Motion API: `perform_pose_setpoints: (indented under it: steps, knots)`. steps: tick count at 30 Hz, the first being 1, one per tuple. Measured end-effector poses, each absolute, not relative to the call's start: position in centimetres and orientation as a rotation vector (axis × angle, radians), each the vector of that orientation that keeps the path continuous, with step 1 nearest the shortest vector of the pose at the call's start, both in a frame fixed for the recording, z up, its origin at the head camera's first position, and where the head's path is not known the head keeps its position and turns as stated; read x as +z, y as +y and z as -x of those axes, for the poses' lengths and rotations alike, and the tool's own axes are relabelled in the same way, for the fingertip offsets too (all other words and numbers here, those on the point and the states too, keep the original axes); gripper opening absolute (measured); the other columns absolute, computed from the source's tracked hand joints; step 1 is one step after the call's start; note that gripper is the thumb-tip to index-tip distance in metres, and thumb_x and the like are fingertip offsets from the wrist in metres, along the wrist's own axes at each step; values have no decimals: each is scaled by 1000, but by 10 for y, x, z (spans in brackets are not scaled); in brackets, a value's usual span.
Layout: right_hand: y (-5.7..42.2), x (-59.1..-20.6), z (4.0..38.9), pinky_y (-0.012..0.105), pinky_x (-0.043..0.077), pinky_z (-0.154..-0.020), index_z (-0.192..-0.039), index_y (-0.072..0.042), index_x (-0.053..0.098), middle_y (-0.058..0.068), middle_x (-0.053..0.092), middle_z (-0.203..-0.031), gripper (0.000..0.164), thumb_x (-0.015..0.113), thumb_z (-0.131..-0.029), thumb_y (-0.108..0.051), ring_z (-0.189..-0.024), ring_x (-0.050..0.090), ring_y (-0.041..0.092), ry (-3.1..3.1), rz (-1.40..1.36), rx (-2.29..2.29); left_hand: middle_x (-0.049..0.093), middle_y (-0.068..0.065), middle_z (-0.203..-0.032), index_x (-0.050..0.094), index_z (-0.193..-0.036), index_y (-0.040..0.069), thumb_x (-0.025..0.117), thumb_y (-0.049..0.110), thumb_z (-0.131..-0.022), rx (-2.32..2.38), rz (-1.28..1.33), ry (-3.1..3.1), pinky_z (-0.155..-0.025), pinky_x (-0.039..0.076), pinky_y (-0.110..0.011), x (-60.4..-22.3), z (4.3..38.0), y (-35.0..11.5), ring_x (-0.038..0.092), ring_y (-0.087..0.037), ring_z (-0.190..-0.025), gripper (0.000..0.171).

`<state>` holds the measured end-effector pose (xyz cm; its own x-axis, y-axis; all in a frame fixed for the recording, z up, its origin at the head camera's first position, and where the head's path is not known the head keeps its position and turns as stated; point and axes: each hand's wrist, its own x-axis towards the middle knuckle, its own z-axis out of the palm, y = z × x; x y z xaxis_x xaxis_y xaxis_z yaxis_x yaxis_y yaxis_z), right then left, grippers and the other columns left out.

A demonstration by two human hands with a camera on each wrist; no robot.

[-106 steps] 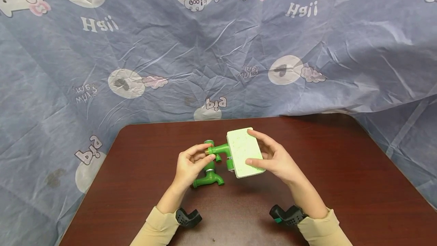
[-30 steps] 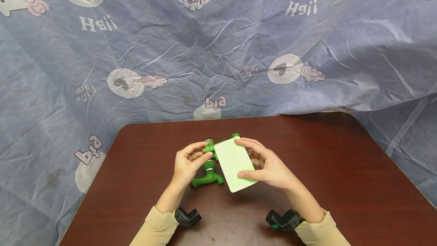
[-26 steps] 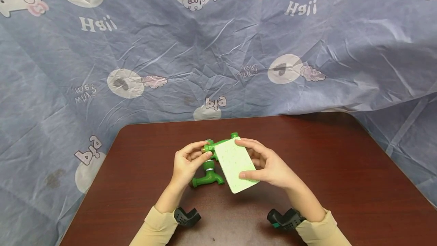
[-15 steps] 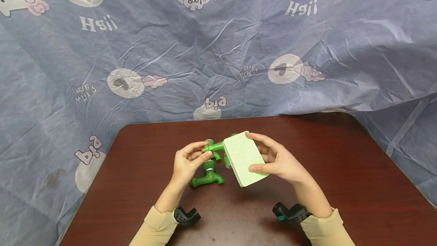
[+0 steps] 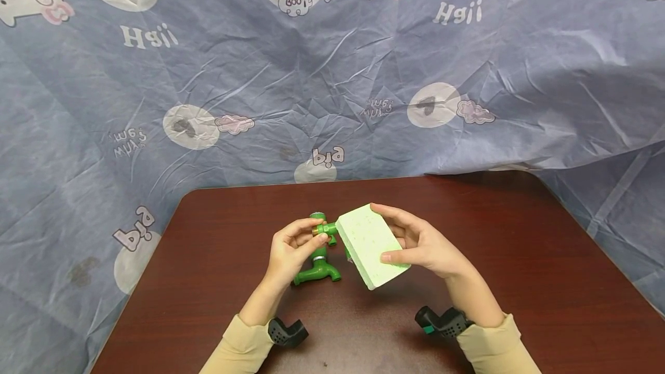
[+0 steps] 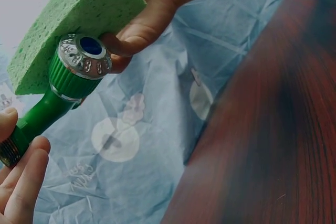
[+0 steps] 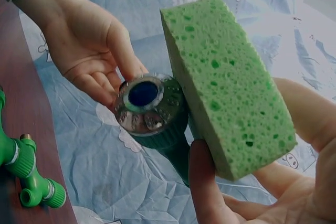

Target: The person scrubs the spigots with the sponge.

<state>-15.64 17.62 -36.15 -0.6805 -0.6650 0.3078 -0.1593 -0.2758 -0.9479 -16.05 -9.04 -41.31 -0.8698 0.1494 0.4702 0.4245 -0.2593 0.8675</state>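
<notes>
My left hand [image 5: 286, 253] pinches a green tap [image 5: 329, 228] by its brass threaded end, holding it above the table. The tap's ribbed green handle has a silver cap with a blue centre [image 6: 90, 46], clear in both wrist views. My right hand [image 5: 428, 247] grips a light green sponge [image 5: 370, 247] between thumb and fingers, tilted. In the wrist views the sponge lies against the side of the tap. From the head view, the sponge hides most of the tap.
On the brown table [image 5: 234, 281], just behind and below the left hand, lie a green tap [image 5: 318, 272] and another green tap [image 5: 318, 216] farther back, partly covered by the hand. A blue patterned cloth [image 5: 291, 74] hangs behind the table.
Over the last second the sponge has shifted right and tipped, showing its left edge. The tap's far end, visible above the sponge before, is now hidden. Both hands keep their holds.
</notes>
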Motion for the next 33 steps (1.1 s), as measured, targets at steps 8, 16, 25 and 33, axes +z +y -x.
perform_pose_setpoints:
  steps: [8,16,25,33]
  knots:
    - [170,-362,154,43,58,-68,-145,3,25,20,53,-117,81,66,-76,16,-90,65,25,1685,932,-2035,67,-14,-108,61,-110,-15,69,-8,-79,-2262,612,-1824,-69,58,-29,-415,160,-88,68,-14,-84,32]
    - [170,-363,154,42,58,-68,-145,5,25,22,53,-116,81,67,-76,14,-88,66,25,1693,925,-2033,67,-12,-106,59,-112,-15,71,-11,-75,-2331,601,-1848,-67,58,-28,-413,159,-90,68,-16,-84,39]
    - [171,-365,157,43,58,-68,-144,5,26,22,53,-114,80,68,-77,13,-89,65,25,1694,954,-2027,65,-10,-109,58,-114,-13,71,-7,-78,-2332,600,-1868,-69,58,-30,-412,159,-90,68,-15,-84,38]
    - [172,-363,155,42,58,-68,-144,4,26,22,52,-118,81,67,-75,15,-91,65,25,1681,941,-2037,66,-9,-107,67,-108,-3,69,-4,-82,-2220,668,-1821,-72,57,-30,-415,161,-91,65,-17,-90,26]
